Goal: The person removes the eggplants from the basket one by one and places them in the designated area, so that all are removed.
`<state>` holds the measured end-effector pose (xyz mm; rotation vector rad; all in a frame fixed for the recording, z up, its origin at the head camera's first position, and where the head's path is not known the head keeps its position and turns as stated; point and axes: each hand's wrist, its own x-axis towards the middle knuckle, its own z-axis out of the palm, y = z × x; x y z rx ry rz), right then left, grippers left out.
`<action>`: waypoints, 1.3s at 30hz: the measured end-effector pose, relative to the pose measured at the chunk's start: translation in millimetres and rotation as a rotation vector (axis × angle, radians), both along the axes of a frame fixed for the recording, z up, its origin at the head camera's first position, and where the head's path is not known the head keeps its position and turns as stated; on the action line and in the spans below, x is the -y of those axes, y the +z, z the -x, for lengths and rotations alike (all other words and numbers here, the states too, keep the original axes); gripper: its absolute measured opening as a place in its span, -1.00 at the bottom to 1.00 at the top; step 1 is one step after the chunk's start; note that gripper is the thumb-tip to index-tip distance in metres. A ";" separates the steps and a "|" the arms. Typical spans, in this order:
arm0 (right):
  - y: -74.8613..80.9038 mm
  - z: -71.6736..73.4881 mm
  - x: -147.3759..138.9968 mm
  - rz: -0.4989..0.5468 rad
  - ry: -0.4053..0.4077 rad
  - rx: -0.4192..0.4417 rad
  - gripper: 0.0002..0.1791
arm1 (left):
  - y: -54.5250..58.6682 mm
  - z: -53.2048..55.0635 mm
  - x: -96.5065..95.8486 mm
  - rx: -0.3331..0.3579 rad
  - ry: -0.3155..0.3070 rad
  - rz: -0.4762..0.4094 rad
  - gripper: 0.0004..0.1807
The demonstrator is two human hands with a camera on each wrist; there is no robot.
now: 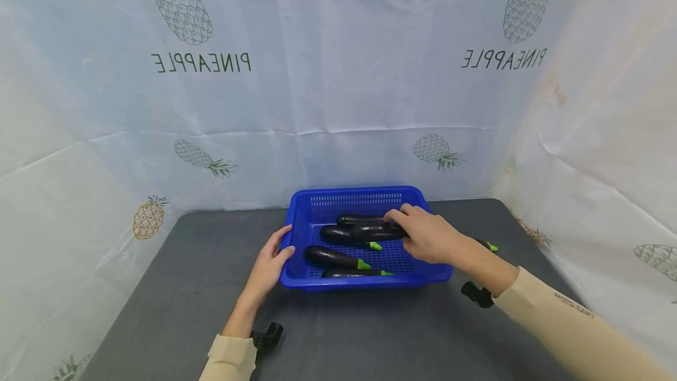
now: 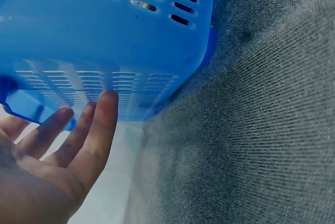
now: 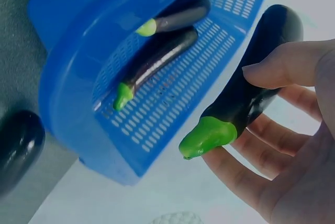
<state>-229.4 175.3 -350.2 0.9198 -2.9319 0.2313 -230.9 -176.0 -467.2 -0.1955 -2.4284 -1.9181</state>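
A blue plastic basket (image 1: 365, 281) with slotted sides stands on the dark table with several eggplants inside. One eggplant (image 1: 330, 257) lies at the near left of it, green cap to the right. My right hand (image 1: 431, 235) reaches over the basket's right part and holds an eggplant (image 3: 251, 77) between thumb and fingers, its green cap clear of the hand in the right wrist view. At the basket's left rim, my left hand (image 1: 268, 266) touches the edge. In the left wrist view its fingers (image 2: 99, 130) extend fairly straight along the outer wall.
Another eggplant (image 1: 489, 246) lies on the dark table (image 1: 222, 251), right of the basket and partly behind my right forearm. White cloth (image 1: 349, 87) printed with pineapples hangs behind the table and along both sides. Black wrist mounts (image 1: 267, 336) sit on my wrists.
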 end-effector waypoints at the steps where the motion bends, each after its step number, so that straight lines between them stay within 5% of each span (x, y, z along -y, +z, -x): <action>1: 1.2 -0.6 -2.4 0.004 -0.005 -0.006 -0.46 | 0.1 0.2 -0.1 0.000 0.000 0.003 -0.46; 20: 7.8 -17.0 -56.9 0.065 -0.080 -0.107 -0.51 | 2.8 -1.1 -1.2 0.025 -0.003 0.004 -0.47; 39: -13.1 -25.2 -125.8 0.078 -0.186 -0.097 -0.47 | 0.0 0.4 -0.4 0.004 -0.014 -0.009 -0.47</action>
